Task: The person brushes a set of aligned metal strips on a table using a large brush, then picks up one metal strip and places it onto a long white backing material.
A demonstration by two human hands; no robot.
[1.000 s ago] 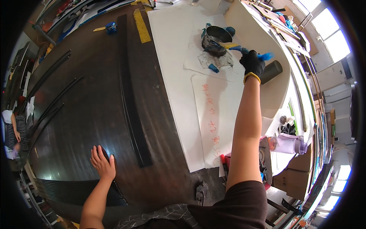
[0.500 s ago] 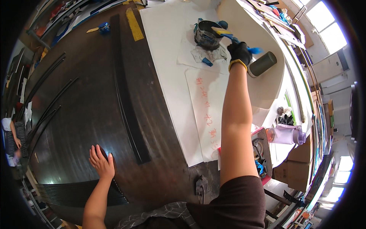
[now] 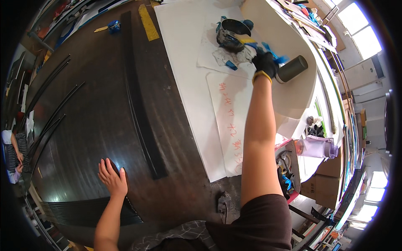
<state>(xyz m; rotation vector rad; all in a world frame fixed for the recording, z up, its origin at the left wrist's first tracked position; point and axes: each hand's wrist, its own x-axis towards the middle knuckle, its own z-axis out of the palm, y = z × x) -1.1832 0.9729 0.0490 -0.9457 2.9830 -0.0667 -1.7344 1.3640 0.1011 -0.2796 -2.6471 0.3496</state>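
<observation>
Holds brush (image 3: 246,39) in gloved right hand (image 3: 265,64), at pot (image 3: 229,41) just beyond. Rests left hand (image 3: 111,178) flat, black strips (image 3: 79,210) laid out beside its wrist. Cannot tell amount done or left.

The left forearm (image 3: 108,219) is slanting forward; the bare left grip (image 3: 112,180) is resting palm-down, its fingers (image 3: 109,166) pointing ahead and thumb (image 3: 122,174) standing apart. The right arm (image 3: 258,138) is reaching far forward, almost straight, the black-gloved right grip (image 3: 265,64) keeping its fingers curled.
</observation>
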